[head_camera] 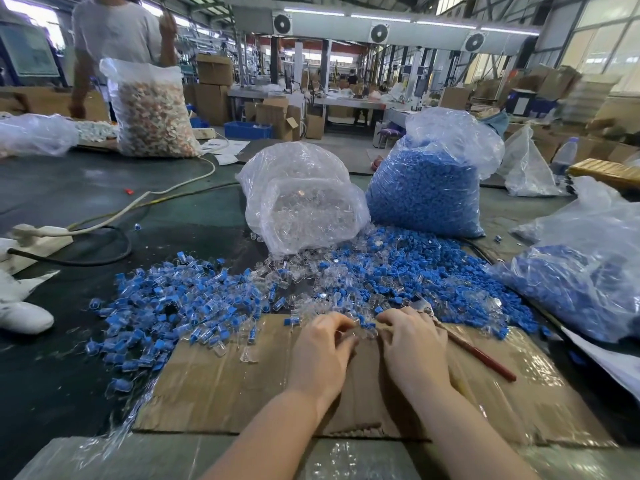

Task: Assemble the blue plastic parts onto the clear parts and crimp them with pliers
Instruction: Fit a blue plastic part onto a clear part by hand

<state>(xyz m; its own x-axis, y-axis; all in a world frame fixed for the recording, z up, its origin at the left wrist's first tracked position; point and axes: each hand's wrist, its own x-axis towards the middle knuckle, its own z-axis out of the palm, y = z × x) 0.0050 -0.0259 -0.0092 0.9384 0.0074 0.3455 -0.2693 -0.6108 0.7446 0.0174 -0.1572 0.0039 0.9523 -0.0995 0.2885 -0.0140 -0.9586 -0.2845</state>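
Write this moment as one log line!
left hand: pinching clear part | right hand: holding pliers | crimp: not yet

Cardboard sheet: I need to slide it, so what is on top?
On the cardboard sheet rest both hands, pliers and scattered clear parts. Anything under the hands is hidden.

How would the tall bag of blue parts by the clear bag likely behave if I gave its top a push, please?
The bag of blue parts would probably sag rather than topple: thin film, loose pellets, wide base. It looks heavy, being packed full. More parts may spill where the blue pile lies at its foot.
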